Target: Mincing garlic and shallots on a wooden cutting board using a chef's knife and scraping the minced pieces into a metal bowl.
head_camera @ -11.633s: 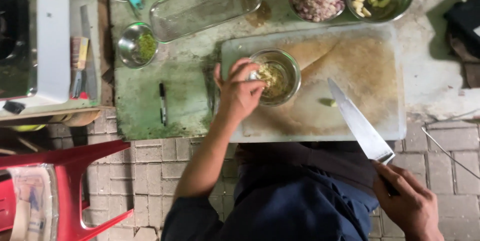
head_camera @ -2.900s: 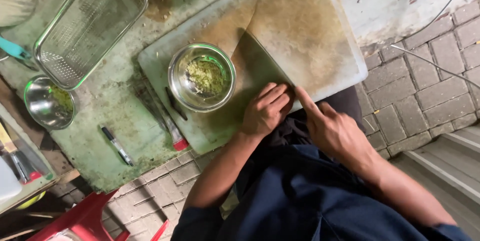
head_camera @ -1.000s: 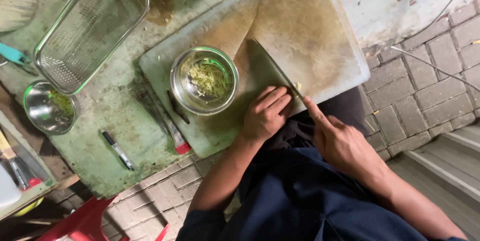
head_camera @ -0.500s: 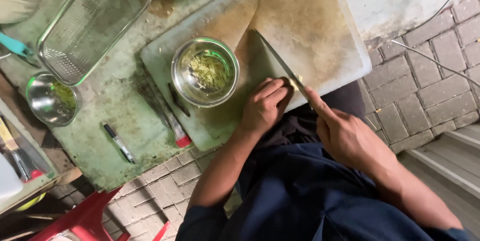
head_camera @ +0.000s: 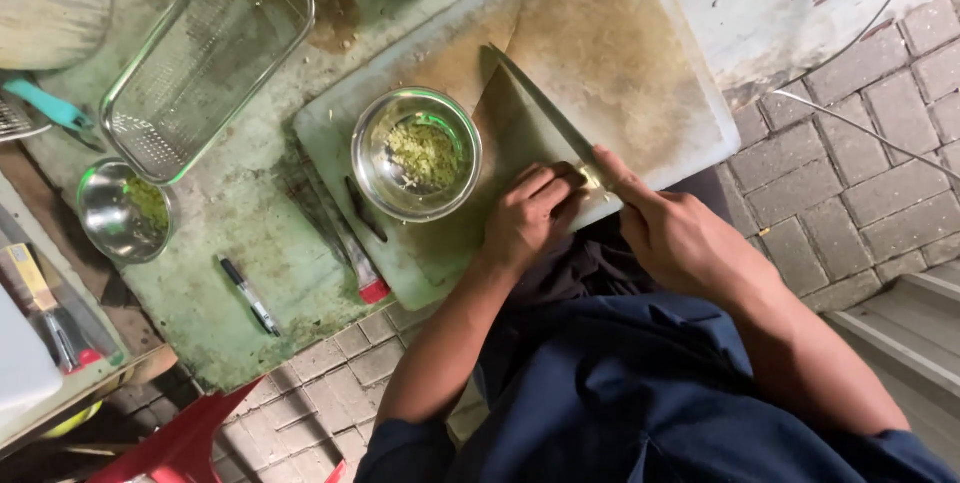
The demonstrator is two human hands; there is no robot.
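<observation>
Your right hand (head_camera: 690, 243) is wrapped tight around the handle of a big knife (head_camera: 545, 113), with one finger lying along the top of the blade. Your left hand (head_camera: 527, 218) sits just beside it, fingers curled down on a small pale bit of food (head_camera: 590, 179) at the near edge of the cutting board (head_camera: 640, 63). The blade rests against that bit. Your hands are close together, almost touching. Just left of your left hand stands a shiny metal bowl (head_camera: 417, 153) holding chopped green bits.
</observation>
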